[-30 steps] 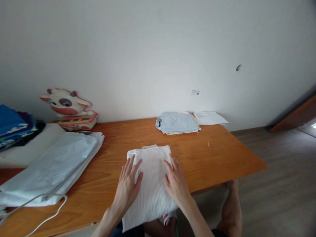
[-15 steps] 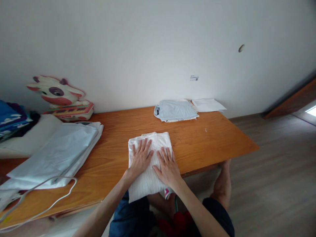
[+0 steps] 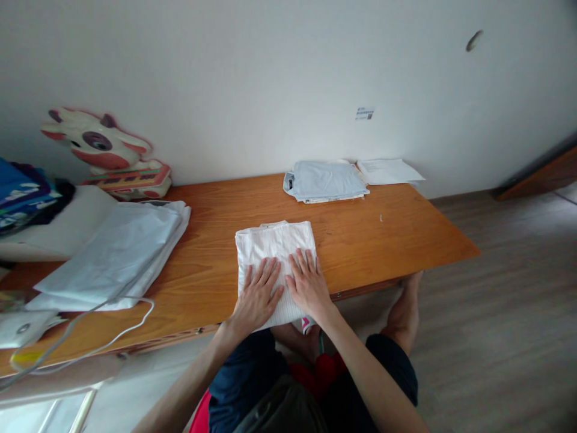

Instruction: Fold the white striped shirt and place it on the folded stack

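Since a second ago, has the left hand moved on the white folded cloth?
Yes. The left hand has slid from the cloth's left edge toward its middle, next to the right hand, both flat on the white folded cloth.

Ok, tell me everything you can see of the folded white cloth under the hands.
The folded white cloth is a pale, finely ribbed fabric folded into a neat rectangle of several layers. It lies flat on the wooden table at the near edge, its near end slightly over that edge. The left hand and right hand both press on its near half, palms down, fingers spread and pointing away. Its far edge shows a small raised fold. Nothing else touches it.
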{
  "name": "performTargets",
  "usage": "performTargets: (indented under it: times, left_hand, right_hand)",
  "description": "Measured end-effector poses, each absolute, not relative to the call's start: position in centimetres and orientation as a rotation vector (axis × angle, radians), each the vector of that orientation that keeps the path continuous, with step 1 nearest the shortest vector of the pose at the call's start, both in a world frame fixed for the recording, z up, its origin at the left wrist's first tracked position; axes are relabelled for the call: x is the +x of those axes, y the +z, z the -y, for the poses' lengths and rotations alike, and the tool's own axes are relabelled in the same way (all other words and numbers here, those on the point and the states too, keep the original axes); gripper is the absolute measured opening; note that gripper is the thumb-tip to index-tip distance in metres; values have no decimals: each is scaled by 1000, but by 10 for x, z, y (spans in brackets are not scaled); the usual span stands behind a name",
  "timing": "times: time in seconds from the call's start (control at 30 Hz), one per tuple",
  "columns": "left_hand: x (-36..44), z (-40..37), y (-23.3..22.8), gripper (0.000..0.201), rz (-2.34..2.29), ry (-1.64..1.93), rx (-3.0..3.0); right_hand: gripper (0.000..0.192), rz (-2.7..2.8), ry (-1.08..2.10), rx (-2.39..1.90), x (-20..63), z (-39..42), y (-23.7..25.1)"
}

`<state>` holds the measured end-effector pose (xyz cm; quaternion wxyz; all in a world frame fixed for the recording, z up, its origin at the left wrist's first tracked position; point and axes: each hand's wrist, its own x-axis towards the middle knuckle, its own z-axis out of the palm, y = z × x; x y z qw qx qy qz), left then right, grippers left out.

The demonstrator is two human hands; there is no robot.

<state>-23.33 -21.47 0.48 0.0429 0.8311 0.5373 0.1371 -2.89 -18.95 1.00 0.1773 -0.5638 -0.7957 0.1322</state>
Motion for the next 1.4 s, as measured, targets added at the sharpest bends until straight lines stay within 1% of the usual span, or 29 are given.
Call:
performTargets:
  times: [0.1, 0.33, 0.63, 0.77, 0.9, 1.0, 1.07, 1.13, 1.2, 1.27, 1.33, 1.4]
  left_hand:
    - [-236, 193, 3, 65, -1612, 400, 2539]
    - [-236, 128, 2, 64, -1631, 391, 2515]
    - [-228, 140, -2, 63, -1735, 511, 2465]
    - [-229, 139, 0, 63, -1746, 545, 2434]
    - [-237, 142, -2, 62, -1922, 682, 2208]
    - [-244, 154, -4, 52, -1855, 840, 2071]
    - [-244, 169, -4, 47, -1778, 964, 1992]
    - [-241, 190, -4, 45, -1754, 1038, 1889]
    - [-231, 214, -3, 45, -1748, 1063, 1777]
    - [-215, 240, -2, 51, -1708, 1100, 1641]
    - [-193, 268, -2, 58, -1617, 1179, 1441]
    - [-169, 298, -4, 62, -1487, 1260, 1186]
  right_hand:
    - [66, 2262, 366, -1601, -29, 172, 7]
    - [66, 2347, 366, -1624, -31, 101, 8]
    - [69, 2288, 280, -1572, -24, 107, 4]
    - [70, 2284, 305, -1562, -24, 106, 2]
    - [75, 2223, 432, -1518, -22, 106, 4]
    - [74, 1971, 638, -1423, -12, 124, 14]
    - [64, 1669, 700, -1369, -1, 152, 18]
    - [50, 1343, 648, -1360, 11, 196, 14]
    - [39, 1054, 550, -1385, 19, 247, 0]
    - [40, 751, 565, -1421, 19, 292, -21]
    - [48, 484, 763, -1403, 13, 320, -39]
    - [53, 294, 1017, -1322, 3, 325, -47]
